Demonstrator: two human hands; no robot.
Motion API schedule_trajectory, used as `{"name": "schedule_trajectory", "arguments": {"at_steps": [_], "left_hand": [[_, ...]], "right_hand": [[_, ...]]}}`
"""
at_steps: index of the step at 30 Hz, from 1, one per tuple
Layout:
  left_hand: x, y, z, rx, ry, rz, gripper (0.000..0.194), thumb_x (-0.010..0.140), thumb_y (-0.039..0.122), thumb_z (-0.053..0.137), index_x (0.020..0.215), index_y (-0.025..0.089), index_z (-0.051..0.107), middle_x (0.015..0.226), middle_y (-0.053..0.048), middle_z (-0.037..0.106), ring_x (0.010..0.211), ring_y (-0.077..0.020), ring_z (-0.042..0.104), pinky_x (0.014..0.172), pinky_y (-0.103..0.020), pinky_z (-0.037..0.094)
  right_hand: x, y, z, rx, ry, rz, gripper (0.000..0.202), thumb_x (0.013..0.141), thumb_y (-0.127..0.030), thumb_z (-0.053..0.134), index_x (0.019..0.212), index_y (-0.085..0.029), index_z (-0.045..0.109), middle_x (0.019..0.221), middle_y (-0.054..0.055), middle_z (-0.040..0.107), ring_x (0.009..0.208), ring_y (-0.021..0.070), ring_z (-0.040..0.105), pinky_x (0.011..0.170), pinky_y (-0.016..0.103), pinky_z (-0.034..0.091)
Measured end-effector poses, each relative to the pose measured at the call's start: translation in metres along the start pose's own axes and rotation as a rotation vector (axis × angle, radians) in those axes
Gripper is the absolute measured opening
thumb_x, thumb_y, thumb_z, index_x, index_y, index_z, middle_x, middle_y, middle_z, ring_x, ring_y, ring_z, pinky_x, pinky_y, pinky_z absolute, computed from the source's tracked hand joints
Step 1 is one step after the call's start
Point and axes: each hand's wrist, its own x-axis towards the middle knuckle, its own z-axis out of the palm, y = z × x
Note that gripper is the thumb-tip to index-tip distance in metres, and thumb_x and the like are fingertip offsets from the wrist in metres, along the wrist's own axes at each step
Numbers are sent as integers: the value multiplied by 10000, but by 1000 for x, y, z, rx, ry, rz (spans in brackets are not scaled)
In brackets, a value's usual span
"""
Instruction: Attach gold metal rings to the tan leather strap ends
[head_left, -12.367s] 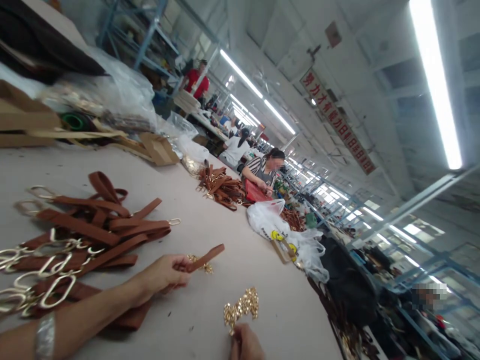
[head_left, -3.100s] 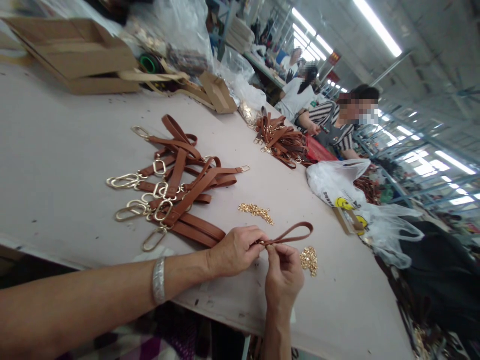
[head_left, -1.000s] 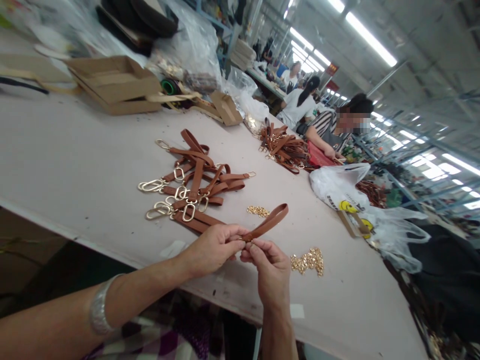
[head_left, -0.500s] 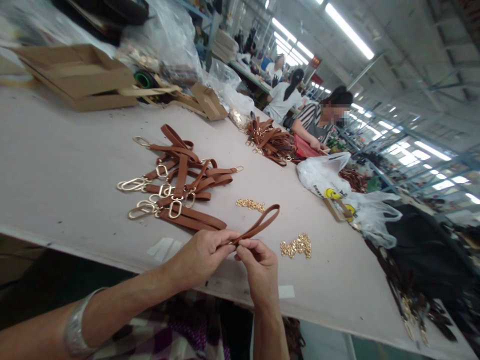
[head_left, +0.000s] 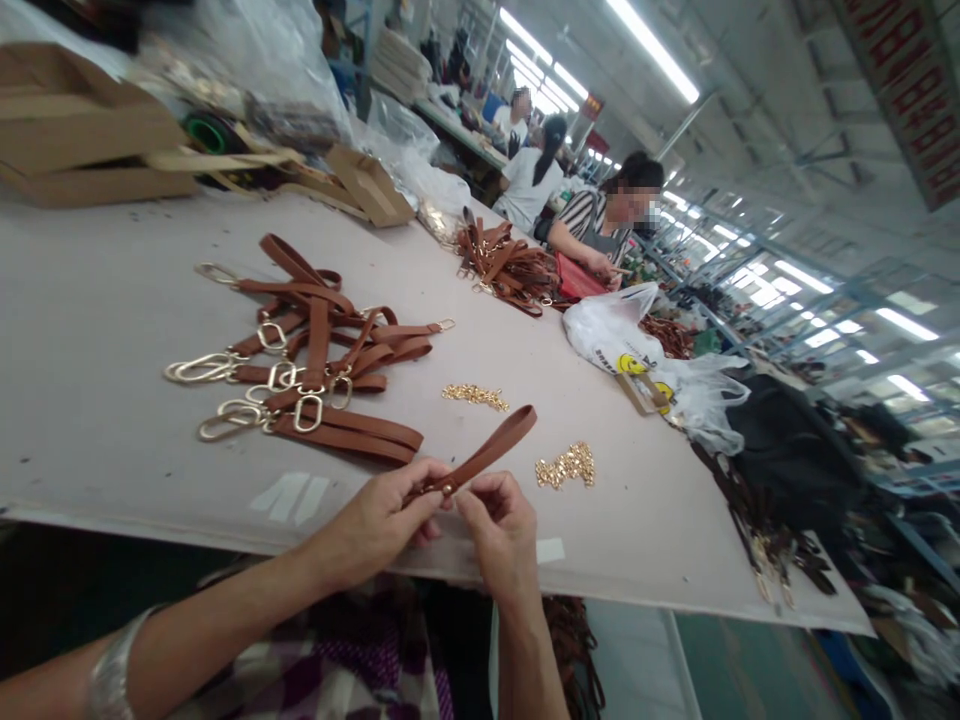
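Note:
A brown wrist strap, folded into a loop, is pinched between the thumb and fingers of my left hand. Its loop points up and to the right, and a small gold stud shows at the pinched end. Close beside that stud, my right hand is curled with thumb and fingertips together; anything inside the pinch is hidden. Two heaps of small gold metal pieces, a flatter heap and a nearer heap, lie beyond my hands. To the left is a pile of brown straps with gold clasps.
Farther back lie another heap of brown straps and a white plastic bag. Cardboard boxes stand at the far left. A co-worker in a striped top sits across the table. Dark straps lie at the right.
My right hand has come slightly away from the strap, baring the gold stud. My left hand still holds the strap. The whole view has shifted, so the table things appear farther left.

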Motion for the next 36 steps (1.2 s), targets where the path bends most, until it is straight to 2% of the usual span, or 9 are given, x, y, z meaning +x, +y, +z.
{"name": "schedule_trajectory", "arguments": {"at_steps": [5,8,11,17,22,26,30,33,36], "left_hand": [[0,-2,-4,-164,38,-181,482,854,432,526,1246,153,533,597,40,547,513,-117,491,475,-201,401],[-2,1,-9,-222,68,-225,439,858,504,512,1061,128,610,578,30,515,509,-105,428,473,-201,358],[-3,1,-10,-313,39,-236,433,892,514,465,853,119,636,598,3,521,540,-105,424,495,-208,340],[-4,5,-6,-566,41,-306,302,776,379,664,923,116,680,835,-42,624,683,-113,522,596,-211,398],[-3,11,-1,-533,28,-276,262,680,252,716,903,120,682,750,4,607,662,-92,513,669,-211,419],[2,5,1,-375,94,-225,209,700,249,662,869,125,661,659,29,579,610,-95,501,611,-214,396],[7,-6,4,-272,127,-168,269,712,226,634,968,149,658,645,46,571,578,-96,494,548,-204,356],[7,-9,4,-248,128,-132,236,740,239,616,952,151,672,708,21,618,617,-107,538,567,-206,388],[5,-7,2,-225,128,-74,240,771,256,602,969,156,694,801,-7,668,657,-119,577,608,-216,432]], "right_hand": [[13,31,-69,-600,222,-125,174,885,-300,550,1007,-195,615,914,32,686,824,163,636,787,295,494],[22,46,-97,-950,161,-251,191,911,-209,463,1043,-185,600,942,51,687,846,174,633,786,297,489],[30,50,-103,-1090,61,-326,227,904,-144,429,1053,-175,598,942,66,683,881,192,621,809,308,473],[39,46,-97,-1208,-2,-358,245,894,-112,413,1044,-159,602,861,94,664,821,229,601,748,333,454],[45,49,-97,-1265,57,-366,192,875,-127,440,966,-162,605,864,107,657,856,253,599,766,370,460],[35,42,-83,-841,117,-264,147,893,-250,511,979,-179,608,878,77,672,823,224,632,771,372,498],[11,21,-43,-259,85,-146,179,857,-342,632,964,-201,601,845,24,669,766,171,658,706,303,538],[-2,6,-11,-155,30,-204,151,850,-305,653,959,-206,619,870,19,679,797,156,660,730,284,539],[-4,1,7,-233,-1,-297,112,870,-269,622,962,-207,638,906,26,695,827,153,662,768,285,534]]}}
